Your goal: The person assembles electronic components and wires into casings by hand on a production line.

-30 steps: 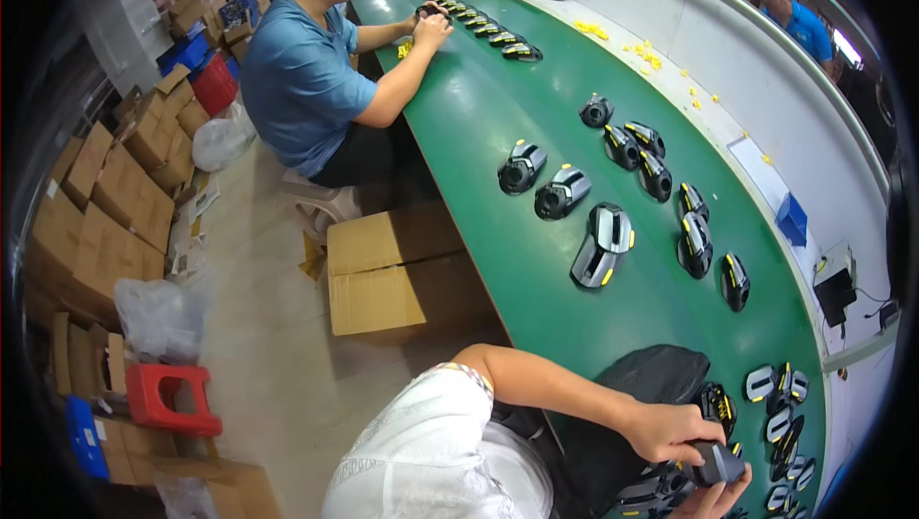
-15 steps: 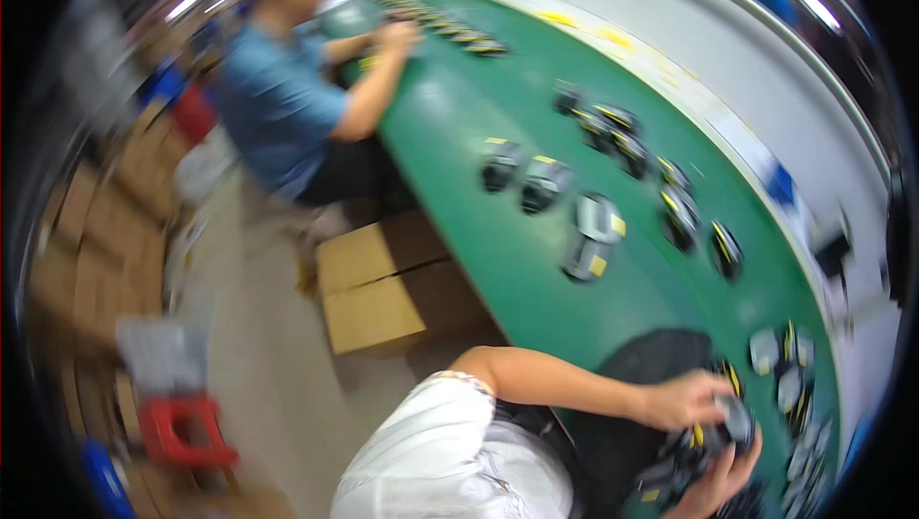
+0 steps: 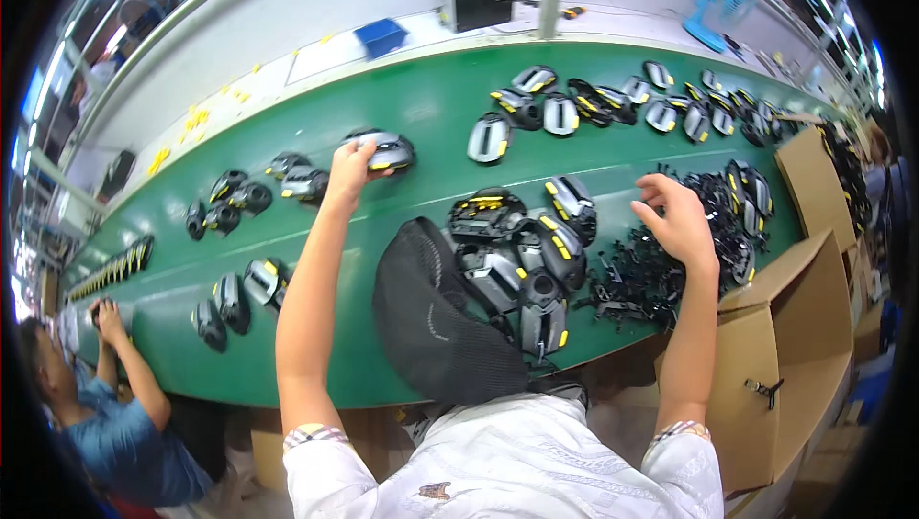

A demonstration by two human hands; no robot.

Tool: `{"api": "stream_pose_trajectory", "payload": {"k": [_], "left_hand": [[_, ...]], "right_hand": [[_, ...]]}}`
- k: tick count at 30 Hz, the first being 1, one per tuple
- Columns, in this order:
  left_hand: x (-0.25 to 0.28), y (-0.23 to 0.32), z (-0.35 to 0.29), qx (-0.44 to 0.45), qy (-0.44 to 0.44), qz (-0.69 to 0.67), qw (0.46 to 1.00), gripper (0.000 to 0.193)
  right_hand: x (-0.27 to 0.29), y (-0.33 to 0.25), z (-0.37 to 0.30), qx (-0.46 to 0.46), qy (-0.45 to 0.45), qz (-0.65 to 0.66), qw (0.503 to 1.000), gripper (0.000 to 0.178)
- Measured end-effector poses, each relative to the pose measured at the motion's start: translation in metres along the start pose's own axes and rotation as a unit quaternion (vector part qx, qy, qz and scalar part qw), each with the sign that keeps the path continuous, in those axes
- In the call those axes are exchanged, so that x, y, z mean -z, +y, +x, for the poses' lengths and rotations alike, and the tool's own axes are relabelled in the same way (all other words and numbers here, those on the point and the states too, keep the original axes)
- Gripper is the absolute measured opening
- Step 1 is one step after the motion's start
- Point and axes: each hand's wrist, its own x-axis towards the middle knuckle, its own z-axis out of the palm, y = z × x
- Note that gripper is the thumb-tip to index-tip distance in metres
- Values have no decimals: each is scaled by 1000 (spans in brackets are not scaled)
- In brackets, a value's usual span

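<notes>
My left hand [image 3: 354, 169] is stretched out over the left middle of the green bench. Its fingers grip the end of a rounded grey-and-black plastic housing [image 3: 391, 151] with yellow tabs, at the bench top. My right hand [image 3: 678, 220] is open and holds nothing, its fingers bent and apart. It hovers over a loose heap of small black plastic parts [image 3: 637, 275]. Between my arms lies a cluster of similar housings [image 3: 493, 275], some showing their hollow undersides. A black mesh cap [image 3: 431, 318] covers part of the bench beside them.
More housings [image 3: 560, 115] stand along the far side, and others [image 3: 230, 301] at left. An open cardboard box [image 3: 756, 375] is at my right. At the left edge a co-worker in a blue shirt [image 3: 124, 442] handles something small. A blue fan [image 3: 718, 4] stands on the back ledge.
The view has swung to the right. Both hands were together on a housing; now my left hand has carried one out to the left, and my right hand is apart and free.
</notes>
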Motion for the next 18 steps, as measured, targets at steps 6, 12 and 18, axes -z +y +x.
{"api": "stream_pose_trajectory", "payload": {"k": [6,12,18], "left_hand": [[4,-10,11,-288,261,619,683,28],[-93,16,7,-278,131,656,689,43],[-183,0,18,-31,43,664,746,86]], "right_hand": [[18,38,2,-65,-17,-82,994,29],[-8,53,31,-17,-97,-244,965,20],[-29,65,43,-56,-225,-417,879,16]]}}
